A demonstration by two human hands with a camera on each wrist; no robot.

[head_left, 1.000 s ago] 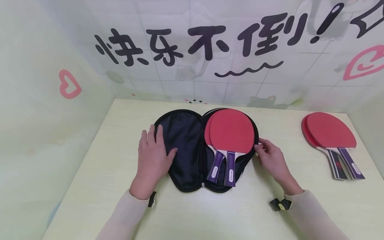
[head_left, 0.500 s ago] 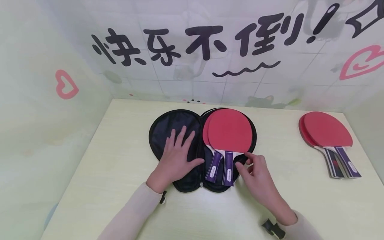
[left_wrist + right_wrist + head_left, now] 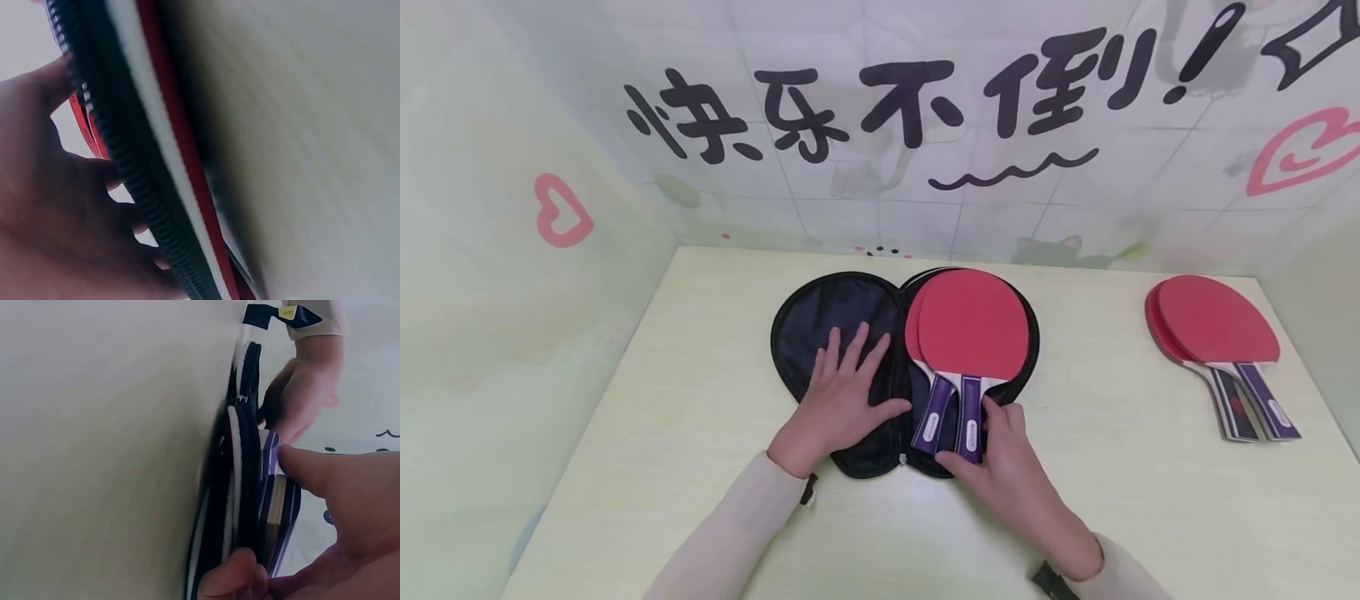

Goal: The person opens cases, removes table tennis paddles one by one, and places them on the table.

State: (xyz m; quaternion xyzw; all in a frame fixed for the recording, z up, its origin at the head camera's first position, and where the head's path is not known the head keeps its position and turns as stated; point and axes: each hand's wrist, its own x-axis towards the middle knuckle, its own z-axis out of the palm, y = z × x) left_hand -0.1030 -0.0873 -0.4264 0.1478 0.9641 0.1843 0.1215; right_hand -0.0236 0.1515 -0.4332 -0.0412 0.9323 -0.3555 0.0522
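A black zip case (image 3: 816,312) lies unfolded on the table. My left hand (image 3: 841,402) rests on its left half with the fingers spread. On the right half lie two red table tennis paddles (image 3: 973,325), overlapping, their purple handles towards me. My right hand (image 3: 1017,467) holds the front paddle by its handle, the thumb across near the handle ends and the fingers along the right side. In the right wrist view the thumb presses on a handle (image 3: 290,503), and curled fingertips (image 3: 232,574) are at the case's edge. The left wrist view shows the case's zipper edge (image 3: 134,181) close up.
Another pair of red paddles (image 3: 1217,321) lies overlapped on the pale table (image 3: 1097,350) at the right. Behind the table stands a wall (image 3: 895,179) with large black lettering. A side wall (image 3: 550,317) with a pink heart borders the left.
My left hand has moved right from the case's outer edge onto its left half. My right hand has left the case's right edge and taken hold of the front paddle's handle.
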